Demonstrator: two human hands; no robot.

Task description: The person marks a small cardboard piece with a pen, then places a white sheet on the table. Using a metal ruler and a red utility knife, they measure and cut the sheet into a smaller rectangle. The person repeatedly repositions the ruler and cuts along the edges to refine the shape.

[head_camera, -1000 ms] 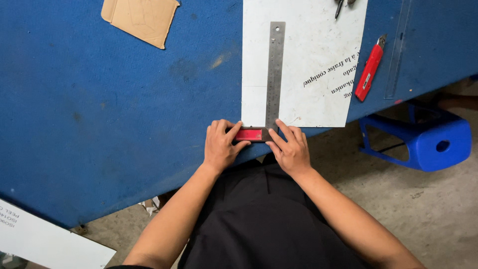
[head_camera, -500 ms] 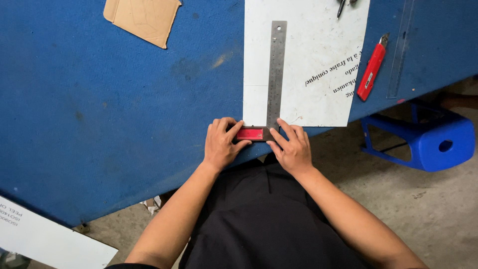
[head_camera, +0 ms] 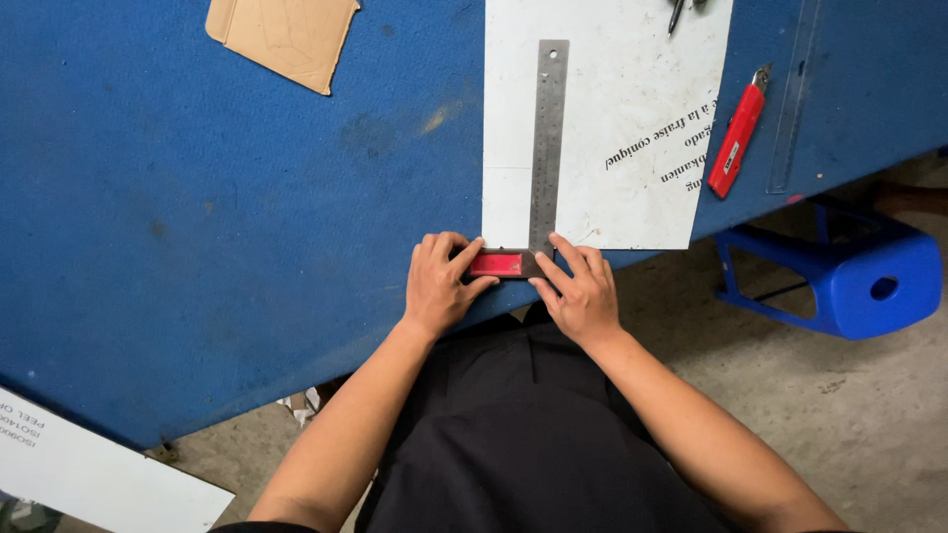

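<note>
Blue desk (head_camera: 197,247). Cardboard piece (head_camera: 284,38) at its far edge, left. Left hand (head_camera: 441,286) at the near edge, fingers clamped on the red stock of a square (head_camera: 497,264). The square's steel blade (head_camera: 547,143) runs away from the person, flat on a white sheet (head_camera: 632,128); the stock sits against the sheet's near edge. Right hand (head_camera: 578,291) just right of the stock, fingers spread, pressing stock and sheet corner. Red knife (head_camera: 738,131) at the sheet's right edge. Clear ruler (head_camera: 793,104) beyond. Blue stool (head_camera: 849,271) on the floor, right.
</note>
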